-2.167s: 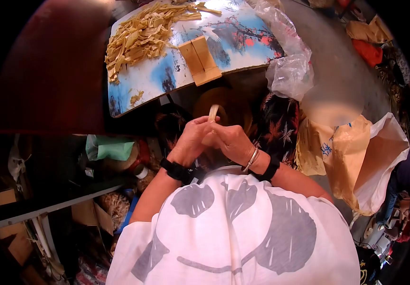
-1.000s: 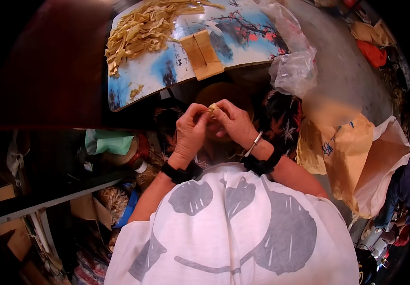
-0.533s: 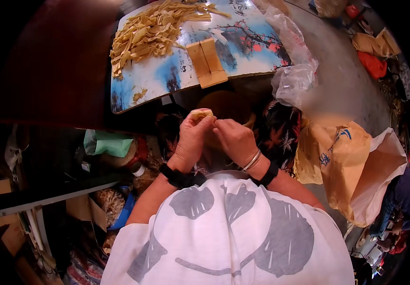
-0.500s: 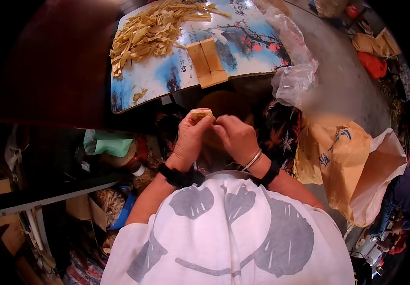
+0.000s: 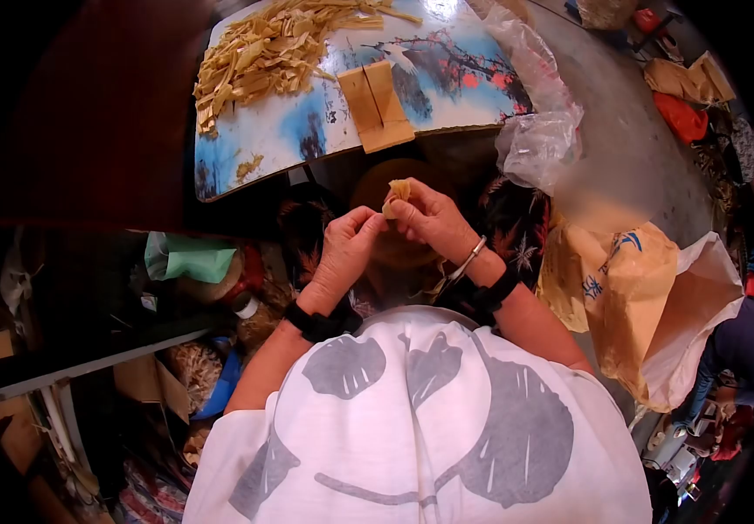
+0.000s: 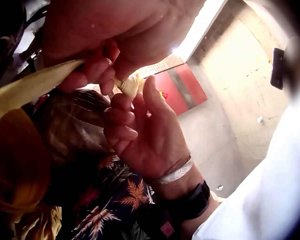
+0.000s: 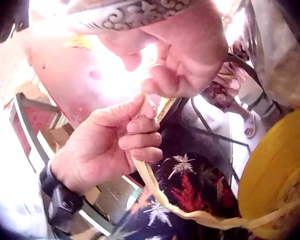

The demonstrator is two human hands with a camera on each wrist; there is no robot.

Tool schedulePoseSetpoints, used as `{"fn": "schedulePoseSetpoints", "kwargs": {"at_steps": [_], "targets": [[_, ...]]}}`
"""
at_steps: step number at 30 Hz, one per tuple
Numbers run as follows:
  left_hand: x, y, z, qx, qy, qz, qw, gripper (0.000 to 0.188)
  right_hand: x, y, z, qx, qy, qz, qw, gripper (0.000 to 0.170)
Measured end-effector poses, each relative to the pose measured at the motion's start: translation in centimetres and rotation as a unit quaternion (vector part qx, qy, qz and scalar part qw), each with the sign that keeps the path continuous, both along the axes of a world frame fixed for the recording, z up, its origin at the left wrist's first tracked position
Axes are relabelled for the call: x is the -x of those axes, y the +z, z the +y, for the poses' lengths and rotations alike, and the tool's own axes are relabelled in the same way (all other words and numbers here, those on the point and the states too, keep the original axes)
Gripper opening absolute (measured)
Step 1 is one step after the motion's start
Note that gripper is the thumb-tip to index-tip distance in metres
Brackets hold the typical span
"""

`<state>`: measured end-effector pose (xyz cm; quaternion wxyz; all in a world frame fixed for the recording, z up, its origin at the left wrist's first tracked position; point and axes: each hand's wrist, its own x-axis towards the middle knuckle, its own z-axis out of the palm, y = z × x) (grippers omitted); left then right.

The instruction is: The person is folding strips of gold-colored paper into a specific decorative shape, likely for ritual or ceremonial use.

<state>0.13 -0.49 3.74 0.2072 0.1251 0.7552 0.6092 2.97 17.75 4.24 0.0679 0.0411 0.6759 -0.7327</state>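
In the head view my right hand pinches a folded bit of pale yellow, dry, straw-like strip between thumb and fingers. My left hand is just beside it, thumb and forefinger together at the folded part. The right wrist view has the left hand with its fingers curled round a long pale strip, which trails down toward a yellow round container. In the left wrist view the right hand holds the folded knot-like part below the left hand.
Beyond the hands stands a painted table bearing a heap of dry yellow strips and a tan slotted board. Clear plastic hangs over its right corner. A tan paper sack is at the right, a green bag at the left.
Earlier a strip end stood up between the joined hands; it is now folded. Half a second ago the left hand held the folded part; now the right hand holds it, raised a little.
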Motion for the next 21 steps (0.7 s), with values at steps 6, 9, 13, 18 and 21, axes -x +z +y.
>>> {"fn": "schedulePoseSetpoints", "kwargs": {"at_steps": [6, 9, 13, 18, 21], "targets": [[-0.2, 1.6, -1.4, -0.062, -0.013, -0.099, 0.993, 0.021, 0.0, 0.3, 0.2, 0.145, 0.009, -0.041, 0.989, 0.012], [-0.2, 1.6, -2.1, -0.084, -0.012, -0.161, 0.983, 0.021, 0.1, 0.2, 0.4, 0.13, -0.008, -0.058, 0.99, 0.012], [0.9, 2.7, -1.4, -0.121, 0.001, -0.185, 0.975, 0.019, 1.2, 1.9, 0.5, -0.038, -0.04, -0.027, 0.998, 0.018], [5.6, 4.6, 0.3, -0.03, -0.023, 0.032, 0.999, 0.017, 5.2, 4.5, 1.9, -0.115, -0.117, 0.068, 0.984, 0.021], [9.6, 5.4, 1.8, 0.021, -0.004, 0.13, 0.991, 0.019, 8.4, 4.9, 2.5, -0.096, -0.154, 0.096, 0.979, 0.019]]}}
